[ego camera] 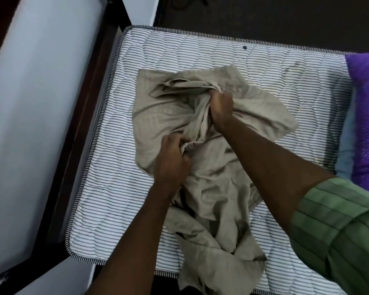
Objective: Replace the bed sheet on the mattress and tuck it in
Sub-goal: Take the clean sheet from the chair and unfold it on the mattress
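Note:
A crumpled beige bed sheet [162, 116] lies bunched in the middle of a bare mattress [200, 50] with black and white stripes. Part of the sheet hangs over the mattress's near edge. My left hand [172, 160] grips a fold of the sheet near its centre. My right hand [221, 106] grips another bunch of the cloth farther away, its fingers buried in the fabric. The right arm wears a green sleeve.
A purple pillow [366, 116] lies at the right end of the mattress with a pale blue cloth [346, 152] beside it. A dark wooden bed frame [83, 128] runs along the left side, next to a white wall [30, 103]. Dark floor shows beyond the far edge.

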Demonstrator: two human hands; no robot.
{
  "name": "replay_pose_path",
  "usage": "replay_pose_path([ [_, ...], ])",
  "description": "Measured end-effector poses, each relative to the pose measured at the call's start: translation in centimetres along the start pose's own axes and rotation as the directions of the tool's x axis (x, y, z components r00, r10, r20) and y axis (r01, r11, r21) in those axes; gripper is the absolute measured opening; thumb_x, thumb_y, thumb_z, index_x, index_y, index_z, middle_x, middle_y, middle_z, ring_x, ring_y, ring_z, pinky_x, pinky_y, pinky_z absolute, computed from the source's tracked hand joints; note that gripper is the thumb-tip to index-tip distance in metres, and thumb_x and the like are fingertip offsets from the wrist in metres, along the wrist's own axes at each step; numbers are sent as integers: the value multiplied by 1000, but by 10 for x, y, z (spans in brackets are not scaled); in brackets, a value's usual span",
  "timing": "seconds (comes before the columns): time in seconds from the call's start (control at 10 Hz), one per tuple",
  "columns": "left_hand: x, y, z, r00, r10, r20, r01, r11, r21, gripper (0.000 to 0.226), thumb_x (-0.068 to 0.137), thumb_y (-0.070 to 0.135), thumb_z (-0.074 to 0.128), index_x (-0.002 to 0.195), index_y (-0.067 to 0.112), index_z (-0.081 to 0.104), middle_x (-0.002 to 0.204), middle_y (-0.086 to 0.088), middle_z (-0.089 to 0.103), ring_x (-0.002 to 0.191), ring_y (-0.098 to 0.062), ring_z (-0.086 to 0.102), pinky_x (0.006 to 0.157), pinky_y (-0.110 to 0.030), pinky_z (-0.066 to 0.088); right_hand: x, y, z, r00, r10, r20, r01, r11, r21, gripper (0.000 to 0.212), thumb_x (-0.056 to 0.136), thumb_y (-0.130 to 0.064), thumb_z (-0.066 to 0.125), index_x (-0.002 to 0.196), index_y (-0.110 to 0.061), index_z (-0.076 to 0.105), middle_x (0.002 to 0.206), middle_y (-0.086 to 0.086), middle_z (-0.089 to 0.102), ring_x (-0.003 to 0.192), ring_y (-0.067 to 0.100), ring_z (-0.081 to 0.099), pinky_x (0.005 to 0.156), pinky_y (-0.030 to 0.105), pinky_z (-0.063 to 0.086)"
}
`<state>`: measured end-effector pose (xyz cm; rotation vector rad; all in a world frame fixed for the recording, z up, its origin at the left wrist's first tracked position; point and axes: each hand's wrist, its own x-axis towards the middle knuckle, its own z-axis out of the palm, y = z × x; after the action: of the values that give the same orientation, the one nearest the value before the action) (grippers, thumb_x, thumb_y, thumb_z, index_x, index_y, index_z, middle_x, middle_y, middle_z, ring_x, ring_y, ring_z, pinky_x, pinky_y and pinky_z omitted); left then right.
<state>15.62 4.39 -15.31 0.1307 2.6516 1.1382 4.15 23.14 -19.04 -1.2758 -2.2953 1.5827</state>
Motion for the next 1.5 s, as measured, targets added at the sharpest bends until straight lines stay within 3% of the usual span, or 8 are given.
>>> replay_pose_path([
  [0.1,15,-24,-5,969,-246,17,244,967,77,54,84,37,73,132,19,54,131,-11,51,116,-35,58,98,-43,49,4,-5,20,962,-236,135,263,934,-243,39,88,-25,55,116,-2,69,120,22,68,110,35,61,98,45,47],
  [0.3,42,-90,26,896,-434,98,412,893,183,63,80,46,48,117,-1,69,124,-31,60,118,-48,57,102,-49,44,7,15,67,438,-475,763,899,218,-380,49,84,-30,58,129,-14,66,151,11,51,142,39,43,103,53,44],
  [0.5,40,-44,66,843,-520,139,526,740,-420,48,86,31,42,124,16,65,123,-8,68,113,-32,63,99,-45,52,17,36,69,530,-194,826,832,-71,-550,47,97,-34,51,144,-27,54,157,5,43,145,31,38,117,49,24],
  [0.7,48,-17,126,773,-472,425,613,727,-308,45,98,25,42,136,3,52,127,-15,63,117,-30,63,98,-43,55,49,77,-5,698,-165,697,675,-171,-717,43,103,-26,39,140,-21,60,152,7,49,147,31,32,124,55,14],
  [1.0,19,115,240,687,-165,708,500,814,-295,32,105,16,49,132,1,59,113,-8,66,99,-19,65,71,-9,51,96,130,-204,966,-50,252,257,214,-943,60,83,-47,43,123,-10,68,135,19,59,130,39,51,112,51,38],
  [1.1,21,127,234,917,-221,331,259,963,-74,37,102,25,54,135,8,56,132,-13,59,120,-33,60,89,-31,48,87,103,-215,979,-205,19,128,532,-837,43,90,-40,55,108,-4,70,121,24,63,118,42,54,96,47,42],
  [1.3,74,83,126,876,-231,-424,154,966,-208,32,94,22,56,125,21,62,110,-6,71,102,-32,65,78,-37,45,66,-14,-112,951,-71,-300,86,996,39,45,101,-33,47,111,2,73,111,22,72,107,36,64,86,32,37],
  [1.5,106,-14,27,880,-243,-409,303,949,87,50,91,45,46,124,10,58,122,-17,56,112,-38,57,86,-47,47,26,-69,26,890,-253,380,348,915,-204,50,105,-27,51,152,-11,44,148,19,53,135,35,51,109,38,37],
])
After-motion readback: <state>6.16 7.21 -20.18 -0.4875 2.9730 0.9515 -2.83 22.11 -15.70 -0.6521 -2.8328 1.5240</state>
